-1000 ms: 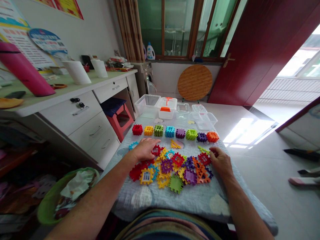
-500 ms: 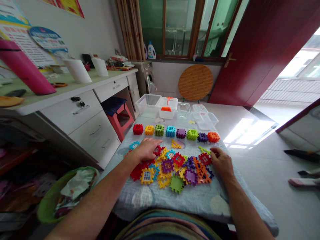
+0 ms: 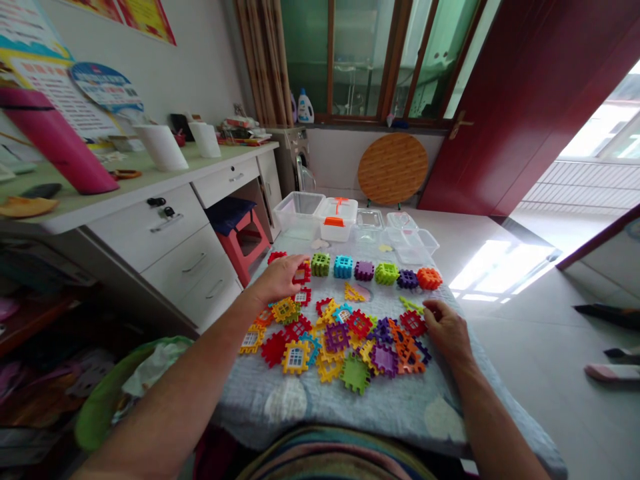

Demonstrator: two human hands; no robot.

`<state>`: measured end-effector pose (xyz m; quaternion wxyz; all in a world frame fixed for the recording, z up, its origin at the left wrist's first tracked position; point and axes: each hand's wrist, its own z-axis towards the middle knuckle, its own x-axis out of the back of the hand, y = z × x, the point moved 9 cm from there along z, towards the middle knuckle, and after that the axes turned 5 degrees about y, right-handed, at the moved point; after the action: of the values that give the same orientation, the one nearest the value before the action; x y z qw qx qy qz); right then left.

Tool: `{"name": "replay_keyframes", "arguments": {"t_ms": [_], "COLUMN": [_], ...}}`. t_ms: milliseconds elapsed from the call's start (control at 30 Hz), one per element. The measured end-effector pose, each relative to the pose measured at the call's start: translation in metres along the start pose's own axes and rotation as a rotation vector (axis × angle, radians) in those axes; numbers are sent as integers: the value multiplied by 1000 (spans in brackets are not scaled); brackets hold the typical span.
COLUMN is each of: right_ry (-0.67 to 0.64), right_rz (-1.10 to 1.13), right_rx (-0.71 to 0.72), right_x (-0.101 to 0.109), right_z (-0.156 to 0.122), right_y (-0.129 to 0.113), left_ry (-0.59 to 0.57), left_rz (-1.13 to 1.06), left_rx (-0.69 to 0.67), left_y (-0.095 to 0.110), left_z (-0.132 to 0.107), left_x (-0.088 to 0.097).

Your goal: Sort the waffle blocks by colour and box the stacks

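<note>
My left hand (image 3: 280, 279) is closed on a red building tile (image 3: 302, 273), held up just in front of the back row of blocks. It covers the yellow block and part of the red block (image 3: 277, 257). Beneath it, another red window tile (image 3: 303, 296) lies near a yellow tile (image 3: 284, 309). My right hand (image 3: 447, 329) rests at the right edge of the loose tiles, its fingers curled together; whether they hold anything is hidden. Nearest to it are a red tile (image 3: 413, 323) and a thin light-green piece (image 3: 411, 305). A purple tile (image 3: 337, 337) sits mid-pile.
Stacked blocks, among them a green (image 3: 321, 265) and an orange one (image 3: 429, 278), form a row. Behind them stand clear plastic boxes (image 3: 300, 212) and an orange-latched box (image 3: 336, 230). A desk (image 3: 175, 173) runs along the left, above a pink stool (image 3: 250, 233).
My left hand has moved up and away from me to the row of blocks, with a red tile in it. My right hand has hardly moved.
</note>
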<state>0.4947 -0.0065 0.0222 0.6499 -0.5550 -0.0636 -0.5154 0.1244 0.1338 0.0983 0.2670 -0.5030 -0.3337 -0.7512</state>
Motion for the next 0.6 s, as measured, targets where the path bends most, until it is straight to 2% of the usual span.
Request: {"name": "replay_keyframes", "arguments": {"t_ms": [67, 167, 233, 300, 400, 600], "right_ry": [-1, 4, 5, 3, -2, -3], "right_rz": [-1, 1, 3, 0, -2, -8], "right_rx": [-4, -11, -12, -14, -20, -25], "right_x": [0, 1, 1, 1, 1, 0], "right_z": [0, 0, 1, 1, 1, 0], "right_y": [0, 1, 1, 1, 2, 2], "left_ry": [10, -87, -137, -191, -253, -264], "left_rz": [45, 137, 155, 158, 149, 115], "left_rx": [77, 220, 232, 223, 213, 190], "left_y": [-34, -87, -107, -117, -122, -122], "left_z": [9, 22, 31, 38, 44, 49], "left_x": [11, 12, 10, 4, -6, -15]}}
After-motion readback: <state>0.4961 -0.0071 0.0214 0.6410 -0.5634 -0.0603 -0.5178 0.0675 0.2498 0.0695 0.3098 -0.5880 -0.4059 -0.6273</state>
